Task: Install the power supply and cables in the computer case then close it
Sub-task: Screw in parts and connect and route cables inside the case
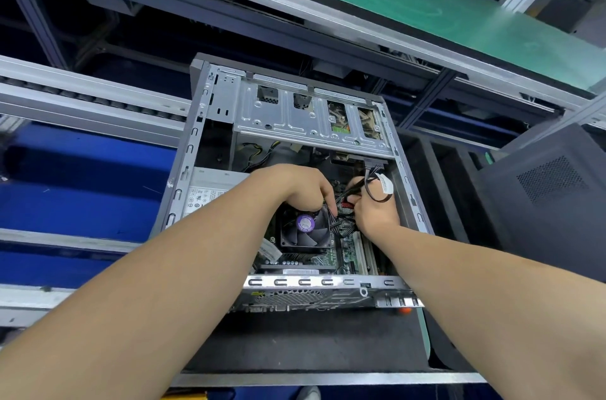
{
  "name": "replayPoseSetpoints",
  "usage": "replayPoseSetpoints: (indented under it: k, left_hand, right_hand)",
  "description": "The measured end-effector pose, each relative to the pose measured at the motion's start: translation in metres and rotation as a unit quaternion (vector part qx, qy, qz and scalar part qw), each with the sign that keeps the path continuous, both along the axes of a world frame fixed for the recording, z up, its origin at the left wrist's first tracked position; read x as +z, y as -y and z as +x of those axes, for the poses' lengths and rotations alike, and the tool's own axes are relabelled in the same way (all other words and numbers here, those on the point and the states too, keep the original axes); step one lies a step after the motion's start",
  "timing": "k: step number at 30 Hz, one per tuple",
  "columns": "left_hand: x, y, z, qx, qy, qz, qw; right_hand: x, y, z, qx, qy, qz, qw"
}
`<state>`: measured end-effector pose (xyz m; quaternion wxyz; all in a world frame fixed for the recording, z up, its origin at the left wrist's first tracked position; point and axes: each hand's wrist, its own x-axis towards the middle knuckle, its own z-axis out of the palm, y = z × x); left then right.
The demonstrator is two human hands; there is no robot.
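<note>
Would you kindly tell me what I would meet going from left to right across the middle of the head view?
Blue surface → power supply → left hand → right hand, both hands gripping the black cables → black computer case beside the open one.

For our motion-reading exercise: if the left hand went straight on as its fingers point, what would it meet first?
Likely the black cables beside the fan, right at the left hand's fingertips; depth is unclear.
</note>
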<state>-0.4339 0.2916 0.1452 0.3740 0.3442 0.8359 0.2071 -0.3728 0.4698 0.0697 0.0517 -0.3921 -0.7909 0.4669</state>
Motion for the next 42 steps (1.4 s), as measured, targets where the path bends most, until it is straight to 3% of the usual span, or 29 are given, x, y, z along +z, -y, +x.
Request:
replayPoseSetpoints:
  k: [8,12,16,31,34,38,42]
  left_hand:
    - [-0.001,0.0,0.0,-0.001,0.0,-0.001,1.0]
    - [0.0,0.0,0.0,-0.004,-0.003,-0.002,1.0]
    - [0.0,0.0,-0.001,-0.004,0.002,0.0,1.0]
    - [0.0,0.0,-0.002,-0.015,-0.013,-0.003,1.0]
    - [-0.002,-0.001,-0.003,-0.015,-0.01,-0.002,1.0]
    - [0.0,-0.001,-0.002,-0.007,-0.002,0.0,1.0]
    - [-0.001,-0.001,-0.002,-0.014,-0.011,-0.002,1.0]
  right_hand:
    - [0.004,0.005,0.001,-0.001,-0.022,0.011,1.0]
    - [0.005,0.007,-0.001,-0.041,-0.046,-0.043,0.997]
    - [0.008,0.007,0.001,-0.004,-0.004,0.016,1.0]
    - [0.007,0.004,-0.001,-0.007,-0.01,0.016,1.0]
    - [0.012,0.001,0.001,0.043,0.018,0.07,0.996]
    - [0.026,0.004,0.003,0.129,0.113,0.192,0.966]
    - [0.035,0.012,0.003,0.167,0.154,0.239,0.944]
